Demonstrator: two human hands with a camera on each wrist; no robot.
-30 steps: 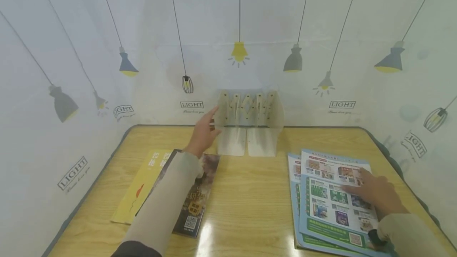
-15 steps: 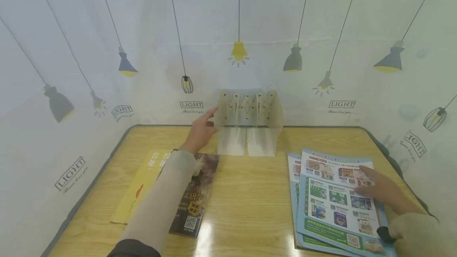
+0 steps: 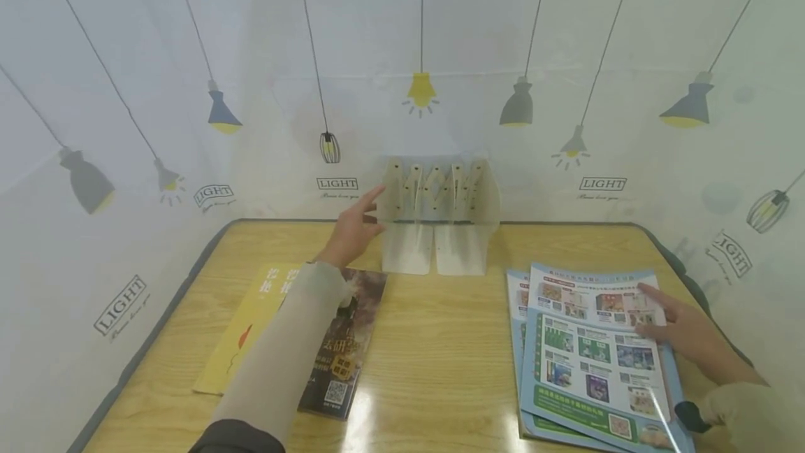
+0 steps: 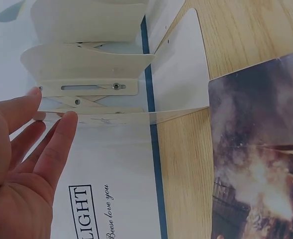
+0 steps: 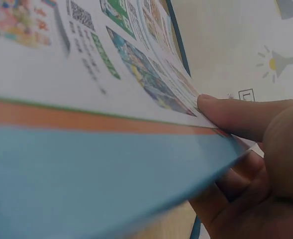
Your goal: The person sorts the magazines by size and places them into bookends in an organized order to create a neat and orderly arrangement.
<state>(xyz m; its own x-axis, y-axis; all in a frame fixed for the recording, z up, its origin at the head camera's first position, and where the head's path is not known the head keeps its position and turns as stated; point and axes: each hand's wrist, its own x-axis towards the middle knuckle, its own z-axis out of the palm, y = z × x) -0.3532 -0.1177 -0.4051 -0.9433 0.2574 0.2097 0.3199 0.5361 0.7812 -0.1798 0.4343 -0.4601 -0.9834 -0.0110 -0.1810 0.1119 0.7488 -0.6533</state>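
The left hand, fingers spread and nearly straight, touches the white rack's left side. The right hand pinches the top blue-bordered magazine, right of the rack and in front. Yellow and dark magazines lie left-front of the rack.

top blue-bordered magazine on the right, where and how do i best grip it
The magazine is likely best pinched at its long right edge, from the right, thumb above and fingers beneath, as the right hand does: it is thin, and that edge sits raised.
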